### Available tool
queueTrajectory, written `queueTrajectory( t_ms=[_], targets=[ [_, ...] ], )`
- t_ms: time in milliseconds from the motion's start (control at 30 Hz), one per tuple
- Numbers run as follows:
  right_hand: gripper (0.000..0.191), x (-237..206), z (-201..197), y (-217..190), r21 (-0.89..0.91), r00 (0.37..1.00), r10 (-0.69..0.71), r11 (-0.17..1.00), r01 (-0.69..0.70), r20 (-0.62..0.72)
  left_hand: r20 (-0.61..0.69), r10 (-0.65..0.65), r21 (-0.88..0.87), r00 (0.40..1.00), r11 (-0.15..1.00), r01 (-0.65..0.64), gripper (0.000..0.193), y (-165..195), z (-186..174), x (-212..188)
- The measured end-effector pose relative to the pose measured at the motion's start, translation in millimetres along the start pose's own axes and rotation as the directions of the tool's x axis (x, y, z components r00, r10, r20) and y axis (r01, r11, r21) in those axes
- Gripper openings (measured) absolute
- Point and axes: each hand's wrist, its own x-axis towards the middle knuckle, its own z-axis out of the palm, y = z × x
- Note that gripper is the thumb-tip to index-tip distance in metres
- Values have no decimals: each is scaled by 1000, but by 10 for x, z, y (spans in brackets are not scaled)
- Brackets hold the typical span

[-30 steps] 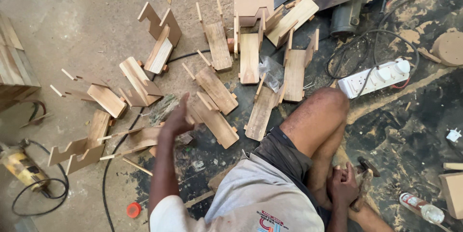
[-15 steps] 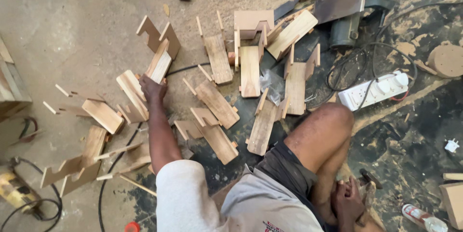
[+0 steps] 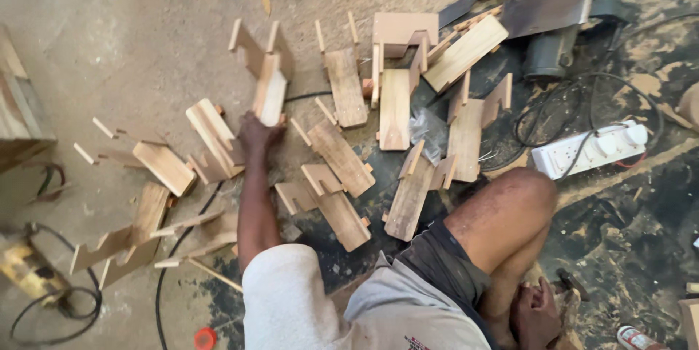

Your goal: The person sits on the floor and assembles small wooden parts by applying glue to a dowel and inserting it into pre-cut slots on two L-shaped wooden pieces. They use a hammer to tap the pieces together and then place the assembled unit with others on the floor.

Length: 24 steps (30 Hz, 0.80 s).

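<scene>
Where the concrete floor (image 3: 131,37) meets the sawdust, a notched wooden piece (image 3: 271,92) stands tilted among many like it, and the left hand (image 3: 256,134) reaches up to its lower end — fingers touching it, though whether they grasp it I cannot tell. Just left lies a flat wooden board (image 3: 212,132). The right hand (image 3: 537,312) rests low by the bent knee (image 3: 518,197), fingers curled — holding nothing visible. Well to the right sits a white power strip (image 3: 590,150).

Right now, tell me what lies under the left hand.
The left hand rests on the lower end of a pale wooden piece. The concrete floor surrounds it; beneath the palm is hidden.
</scene>
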Motion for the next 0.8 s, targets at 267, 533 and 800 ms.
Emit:
queueTrajectory(
  t_ms=[267, 533, 800],
  targets=[
    [52, 23, -40, -36, -34, 1000, -12, 999, 12, 9, -102, 165, 78, 981, 984, -157, 69, 47, -116, -635],
    [55, 30, -17, -74, 73, 999, 26, 997, -28, 28, -242, -137, 200, 961, 962, 188, 42, -440, -375, -819],
    [56, 119, -16, -64, -2, 998, 6, 1000, -6, 65, -247, -17, -64, 969, 998, 1, 19, -82, -21, -523]
  ],
)
